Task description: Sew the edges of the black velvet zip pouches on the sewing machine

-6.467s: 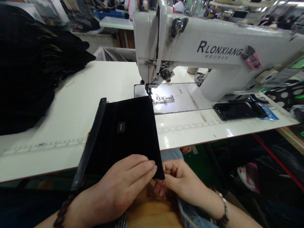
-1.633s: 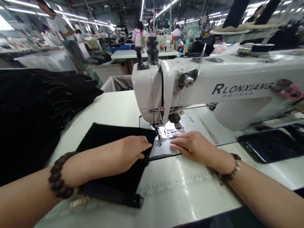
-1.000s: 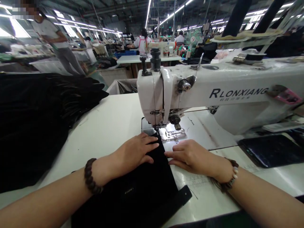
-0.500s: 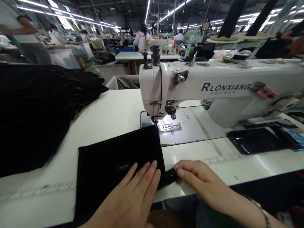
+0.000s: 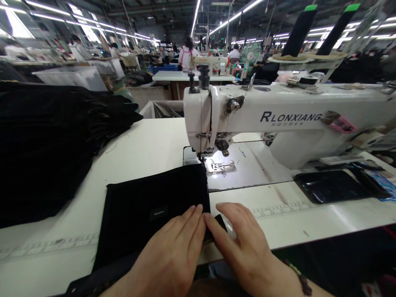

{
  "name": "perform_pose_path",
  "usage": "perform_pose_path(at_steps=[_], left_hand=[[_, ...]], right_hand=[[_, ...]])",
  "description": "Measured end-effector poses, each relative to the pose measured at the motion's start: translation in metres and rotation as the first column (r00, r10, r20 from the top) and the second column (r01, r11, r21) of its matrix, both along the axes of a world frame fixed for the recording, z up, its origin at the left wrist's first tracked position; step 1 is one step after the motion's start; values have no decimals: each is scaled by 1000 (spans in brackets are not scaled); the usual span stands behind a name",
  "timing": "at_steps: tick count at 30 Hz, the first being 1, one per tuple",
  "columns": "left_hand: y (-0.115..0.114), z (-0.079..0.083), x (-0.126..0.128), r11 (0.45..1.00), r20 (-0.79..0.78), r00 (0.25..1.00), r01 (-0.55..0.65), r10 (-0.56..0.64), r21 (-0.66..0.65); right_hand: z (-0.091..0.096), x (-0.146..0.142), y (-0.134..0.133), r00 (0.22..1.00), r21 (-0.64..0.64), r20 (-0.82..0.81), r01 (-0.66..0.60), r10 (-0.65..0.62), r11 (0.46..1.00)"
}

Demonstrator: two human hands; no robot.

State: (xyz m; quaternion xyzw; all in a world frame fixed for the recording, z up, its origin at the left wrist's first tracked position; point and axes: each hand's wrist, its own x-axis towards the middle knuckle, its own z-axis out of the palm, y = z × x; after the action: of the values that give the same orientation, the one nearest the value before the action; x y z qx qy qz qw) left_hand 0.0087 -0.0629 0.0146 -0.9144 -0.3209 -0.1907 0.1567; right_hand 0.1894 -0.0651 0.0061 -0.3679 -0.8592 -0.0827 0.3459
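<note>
I judge this black fabric panel (image 5: 130, 210) light, pliable, best held by its side edge (image 5: 207, 192); left hand (image 5: 168, 251) fingers pressed together, right hand (image 5: 246, 247) thumb and forefinger spread.

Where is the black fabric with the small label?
In the head view, the black fabric lies left of centre, under the left hand, its far right corner at the presser foot.

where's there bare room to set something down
Bare tabletop lies between the black pile and the sewing machine, beyond the black panel. Another patch separates the right hand from the phone. Crowded: between phone and blue packet.
</note>
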Motion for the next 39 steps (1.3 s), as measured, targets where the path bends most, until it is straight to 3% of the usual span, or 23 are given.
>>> perform_pose_path(at_steps=[5,11,18,22,27,36,39], left_hand=[[3,7,2,998,11,1000,16,-17,66],[4,-1,4,998,21,999,45,-46,33],[23,-24,5,995,-66,994,87,-90,-56],[38,-24,2,989,-126,987,84,-99,-118],[56,-19,1,990,-142,983,99,-114,-104],[97,-17,0,982,-100,980,162,-172,-101],[109,-14,-1,975,-78,984,146,-161,-166]], right_hand=[[17,3,10,981,74,111,-167,158,983],[25,5,4,959,60,276,-79,59,995],[15,8,22,919,-61,361,-143,156,988],[9,8,41,868,-174,433,-185,244,967],[10,6,64,806,-227,515,-202,293,953],[2,3,100,813,-128,547,-151,197,980],[0,5,110,846,-77,516,-112,135,991]])
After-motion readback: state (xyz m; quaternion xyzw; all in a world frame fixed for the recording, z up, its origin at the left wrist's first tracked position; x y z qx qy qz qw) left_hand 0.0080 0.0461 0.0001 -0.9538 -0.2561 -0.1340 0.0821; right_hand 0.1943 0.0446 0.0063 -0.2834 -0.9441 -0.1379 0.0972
